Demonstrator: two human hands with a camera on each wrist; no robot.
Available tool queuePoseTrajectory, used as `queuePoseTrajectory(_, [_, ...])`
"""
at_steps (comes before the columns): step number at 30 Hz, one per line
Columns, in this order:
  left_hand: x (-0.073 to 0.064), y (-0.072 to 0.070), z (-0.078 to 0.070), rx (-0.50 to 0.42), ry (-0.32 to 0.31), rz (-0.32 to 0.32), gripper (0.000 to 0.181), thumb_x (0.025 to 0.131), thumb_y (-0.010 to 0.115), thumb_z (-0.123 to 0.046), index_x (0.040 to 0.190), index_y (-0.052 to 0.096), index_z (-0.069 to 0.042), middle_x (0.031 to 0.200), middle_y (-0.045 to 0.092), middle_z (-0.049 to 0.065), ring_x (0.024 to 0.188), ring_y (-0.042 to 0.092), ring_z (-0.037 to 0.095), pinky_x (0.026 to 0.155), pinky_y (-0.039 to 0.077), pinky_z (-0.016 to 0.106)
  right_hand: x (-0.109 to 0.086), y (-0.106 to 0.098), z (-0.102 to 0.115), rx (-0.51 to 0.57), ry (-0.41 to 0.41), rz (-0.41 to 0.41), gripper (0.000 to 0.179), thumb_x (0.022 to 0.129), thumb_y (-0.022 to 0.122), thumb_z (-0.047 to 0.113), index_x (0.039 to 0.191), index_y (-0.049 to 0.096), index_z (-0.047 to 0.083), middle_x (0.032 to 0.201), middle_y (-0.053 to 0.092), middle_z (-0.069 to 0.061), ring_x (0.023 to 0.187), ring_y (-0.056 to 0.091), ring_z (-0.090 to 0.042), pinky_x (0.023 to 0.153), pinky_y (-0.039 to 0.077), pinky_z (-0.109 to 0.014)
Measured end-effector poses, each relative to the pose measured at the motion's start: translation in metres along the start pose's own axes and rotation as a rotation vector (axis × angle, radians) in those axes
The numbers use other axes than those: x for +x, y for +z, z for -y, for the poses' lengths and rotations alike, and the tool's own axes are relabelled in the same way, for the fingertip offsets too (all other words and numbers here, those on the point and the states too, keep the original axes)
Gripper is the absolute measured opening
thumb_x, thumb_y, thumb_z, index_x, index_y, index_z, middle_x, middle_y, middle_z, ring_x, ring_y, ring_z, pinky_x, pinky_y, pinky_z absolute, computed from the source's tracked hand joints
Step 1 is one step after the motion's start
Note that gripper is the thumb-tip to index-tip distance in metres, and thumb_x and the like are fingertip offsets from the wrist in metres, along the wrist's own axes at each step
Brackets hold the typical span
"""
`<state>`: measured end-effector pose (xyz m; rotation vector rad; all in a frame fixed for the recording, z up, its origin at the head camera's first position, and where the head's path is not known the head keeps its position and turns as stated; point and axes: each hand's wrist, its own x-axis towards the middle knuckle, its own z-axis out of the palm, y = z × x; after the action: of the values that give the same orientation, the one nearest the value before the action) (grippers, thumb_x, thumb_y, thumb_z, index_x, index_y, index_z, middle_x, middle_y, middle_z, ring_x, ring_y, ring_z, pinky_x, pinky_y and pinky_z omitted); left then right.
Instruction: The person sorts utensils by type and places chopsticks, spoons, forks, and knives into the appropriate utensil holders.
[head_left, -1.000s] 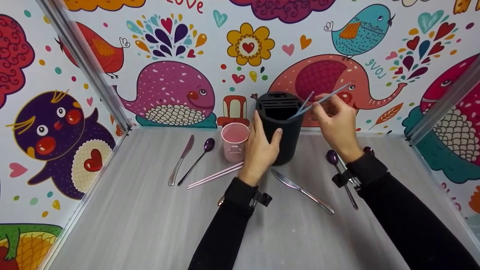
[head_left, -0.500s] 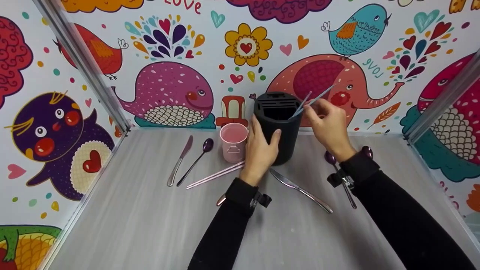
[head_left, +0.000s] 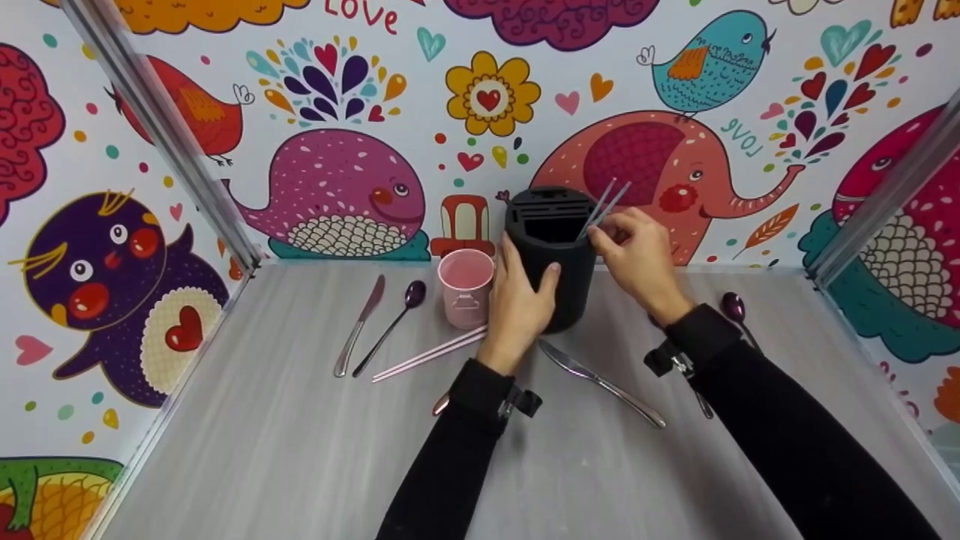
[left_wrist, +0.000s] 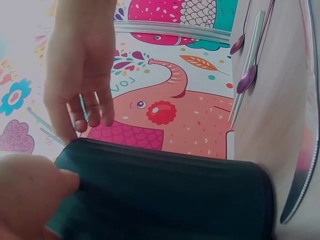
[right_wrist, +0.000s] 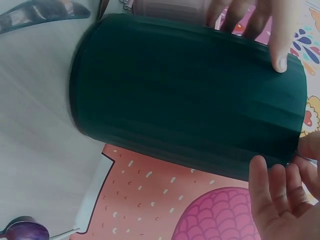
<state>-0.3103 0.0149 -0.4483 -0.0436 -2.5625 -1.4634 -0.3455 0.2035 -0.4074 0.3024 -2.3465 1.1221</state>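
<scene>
Cartoon-printed wall panels (head_left: pixel 345 187) rise behind a grey, wood-grained tabletop (head_left: pixel 247 435). Farthest left, a polished table knife (head_left: pixel 361 324) lies just beside a spoon (head_left: pixel 414 295) with a glossy purple oval bowl. Next stands a round-rimmed pink cup (head_left: pixel 466 292), upright and close to the left hand (head_left: pixel 521 304); a careless sideways shift there could tip it or nudge the slender pink chopsticks (head_left: pixel 409 364) lying in front. That hand grips the smooth black cylindrical utensil holder (head_left: pixel 574 285), fingers along one side and thumb across the front. Should this hold loosen, the tall body might slide or topple under a push from the right. Nearer the viewer lies a second knife (head_left: pixel 602 381), its metal blade gently curved.

Thumb and fingertips of the right hand (head_left: pixel 636 251) pinch thin, pale blue chopsticks (head_left: pixel 602 199) at the right of the holder's opening; how deep they reach is hidden. Since the sticks are slim and slanted, one could slip from the pinch or snag on the slotted top. Farther right rests another purple spoon (head_left: pixel 733 306).
</scene>
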Motion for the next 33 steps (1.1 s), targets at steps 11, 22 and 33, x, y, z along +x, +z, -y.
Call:
queuePoseTrajectory(11, [-0.001, -0.001, 0.0, -0.008, 0.024, -0.013, 0.095, 0.11, 0.065, -0.043, 0.178, 0.011, -0.005, 0.185, 0.02, 0.02, 0.17, 0.031, 0.034, 0.137, 0.031, 0.052, -0.002, -0.001, -0.006, 0.018, 0.008, -0.026, 0.015, 0.102, 0.077, 0.013, 0.107, 0.084, 0.001, 0.095, 0.073, -0.015, 0.081, 0.061, -0.016, 0.07, 0.045, -0.013])
queuePoseTrajectory(22, [0.0, -0.002, 0.001, -0.006, 0.005, 0.007, 0.094, 0.11, 0.065, -0.043, 0.178, 0.011, -0.007, 0.185, 0.019, 0.018, 0.169, 0.032, 0.033, 0.138, 0.029, 0.052, -0.009, -0.023, -0.019, -0.046, 0.015, 0.081, 0.017, 0.105, 0.071, 0.013, 0.111, 0.084, 0.005, 0.097, 0.079, -0.014, 0.081, 0.063, -0.021, 0.068, 0.047, -0.011])
queuePoseTrajectory(33, [0.001, -0.003, 0.003, -0.017, -0.009, 0.018, 0.095, 0.109, 0.066, -0.043, 0.178, 0.011, -0.008, 0.186, 0.018, 0.017, 0.169, 0.032, 0.033, 0.138, 0.029, 0.053, -0.015, -0.055, -0.043, -0.209, 0.145, 0.402, 0.024, 0.106, 0.068, 0.017, 0.116, 0.084, 0.001, 0.103, 0.082, -0.019, 0.09, 0.067, -0.03, 0.075, 0.053, -0.028])
